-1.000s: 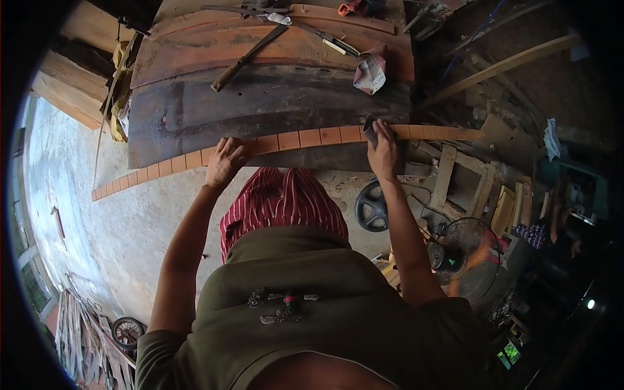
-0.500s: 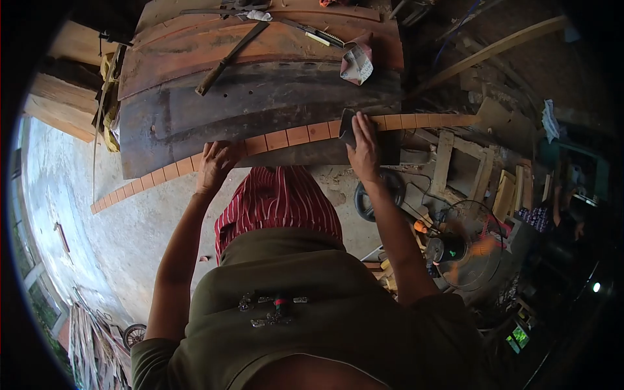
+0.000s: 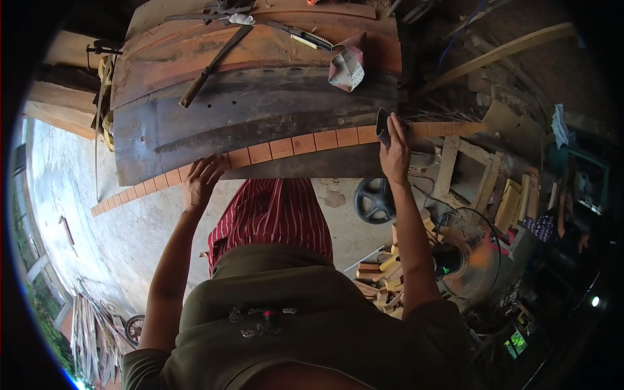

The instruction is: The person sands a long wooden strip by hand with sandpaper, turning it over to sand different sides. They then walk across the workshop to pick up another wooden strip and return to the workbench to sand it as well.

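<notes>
A long reddish wooden strip (image 3: 303, 144), marked by crosswise lines into many short sections, lies along the near edge of the workbench (image 3: 273, 110). Its left end sticks out past the bench. My left hand (image 3: 203, 181) holds the strip left of its middle, fingers over the top and the thumb side hidden. Farther right, my right hand (image 3: 396, 153) grips a folded dark piece of sandpaper (image 3: 382, 128) against the strip. Part of the sandpaper is covered by the fingers.
On the bench lie a file (image 3: 218, 64) with a wooden handle, a utility knife (image 3: 296, 34) and a crumpled sandpaper sheet (image 3: 347, 68) with a printed back. Below right are a fan (image 3: 465, 257), a black wheel (image 3: 376, 201) and wood offcuts (image 3: 390, 273). A person's arm (image 3: 564, 211) shows at far right.
My right hand has slid rightward along the strip with the sandpaper. My left hand stays on the strip, and the whole view has shifted slightly.
</notes>
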A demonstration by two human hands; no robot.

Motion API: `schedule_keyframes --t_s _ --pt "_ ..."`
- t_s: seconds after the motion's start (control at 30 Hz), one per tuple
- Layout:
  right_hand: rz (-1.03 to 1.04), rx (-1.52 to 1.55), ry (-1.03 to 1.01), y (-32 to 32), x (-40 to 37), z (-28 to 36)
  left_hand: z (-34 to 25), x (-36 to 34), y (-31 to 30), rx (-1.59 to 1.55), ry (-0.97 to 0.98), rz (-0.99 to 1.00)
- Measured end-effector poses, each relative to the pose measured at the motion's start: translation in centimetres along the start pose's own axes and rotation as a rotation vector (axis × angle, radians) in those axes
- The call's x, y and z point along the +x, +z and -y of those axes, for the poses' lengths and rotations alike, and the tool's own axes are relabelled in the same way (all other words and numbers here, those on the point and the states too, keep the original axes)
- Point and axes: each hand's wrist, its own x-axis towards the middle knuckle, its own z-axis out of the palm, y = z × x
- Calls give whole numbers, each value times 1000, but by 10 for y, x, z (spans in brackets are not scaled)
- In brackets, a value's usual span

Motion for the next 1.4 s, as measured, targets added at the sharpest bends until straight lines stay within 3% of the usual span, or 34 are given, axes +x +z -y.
schedule_keyframes --t_s 0.07,0.1,0.17,0.23,0.27,0.33,0.4,0.47,0.57,0.63,0.67,0.7,0.77,0.93,0.97,1.03,1.13,1.17,1.2,1.27,1.3,1.4 --pt "-32 53 75 -13 11 -41 -2 -7 -1 83 18 14" --pt "-116 -73 121 -18 23 -80 -2 -7 2 65 -16 6" --pt "-204 -185 389 -36 43 -166 -9 -4 -3 73 -91 6" --pt "-160 -379 671 -51 61 -265 -16 0 -10 92 -98 16" --pt "-329 -343 577 -48 62 -299 -16 -1 -8 92 -93 -23" --pt "-277 -291 729 -44 66 -260 -11 -7 -14 115 -88 29" --pt "-253 -252 538 -38 59 -194 -13 -3 -7 124 -72 23" --pt "-291 -196 186 -4 38 -100 -14 -3 -8 127 -58 -9" --pt "2 -6 -50 21 4 70 -4 -12 3 91 -32 -50" --pt "153 202 -146 41 -16 150 -3 -12 -1 190 43 -23" --pt "274 209 -239 47 -23 172 0 -14 0 199 78 -32" --pt "268 217 -247 51 -25 177 -1 -13 -2 211 76 -37" --pt "353 65 -518 57 -27 172 -4 -12 -5 92 12 -58" --pt "-32 -66 -73 36 -23 105 5 -25 -5 -98 4 -67" --pt "-95 -40 49 38 -21 117 7 -32 -8 -173 -6 -71" --pt "-87 1 107 63 -30 154 15 -51 -17 -216 -17 -51" --pt "139 20 -232 98 -56 300 35 -86 -34 -319 -173 -132" --pt "148 138 -321 126 -67 335 46 -100 -40 -330 -269 -264" --pt "323 241 -512 140 -76 408 76 -129 -54 -395 -457 -391" --pt "363 135 -720 172 -79 425 117 -169 -58 -408 -617 -526" --pt "357 105 -714 169 -78 420 135 -188 -63 -546 -778 -593" --pt "120 -72 -375 141 -69 365 196 -251 -67 -804 -1105 -720"
